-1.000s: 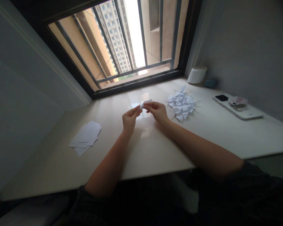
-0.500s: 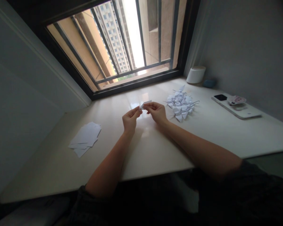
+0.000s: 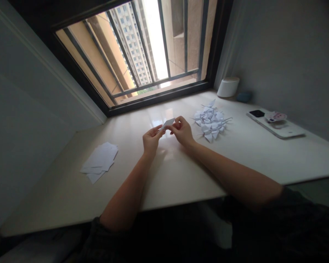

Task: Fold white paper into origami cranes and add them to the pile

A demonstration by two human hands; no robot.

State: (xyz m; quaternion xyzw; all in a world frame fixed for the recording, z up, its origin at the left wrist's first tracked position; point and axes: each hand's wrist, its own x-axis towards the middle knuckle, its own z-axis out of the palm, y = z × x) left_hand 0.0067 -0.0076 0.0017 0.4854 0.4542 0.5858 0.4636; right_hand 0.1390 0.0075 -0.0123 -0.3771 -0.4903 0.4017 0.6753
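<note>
Between my two hands, above the middle of the table, is a small folded piece of white paper (image 3: 168, 123). My left hand (image 3: 151, 138) pinches its left end between thumb and fingers. On the other side, the fingers of my right hand (image 3: 183, 129) are closed on its right edge. To the right lies a pile of folded paper cranes (image 3: 211, 119), with pointed wings and thin tails. A loose stack of white paper sheets (image 3: 100, 159) rests on the left of the table.
The pale table (image 3: 170, 182) runs up to a barred window (image 3: 137, 51). At the back right stand a white rounded container (image 3: 228, 87) and a small dark blue object (image 3: 244, 96). A phone (image 3: 287, 130) with a pink-and-white grip lies at the right.
The folded paper has turned, and more of its flat face shows. My right fingers have shifted up and along its right edge; my left hand stays almost where it was.
</note>
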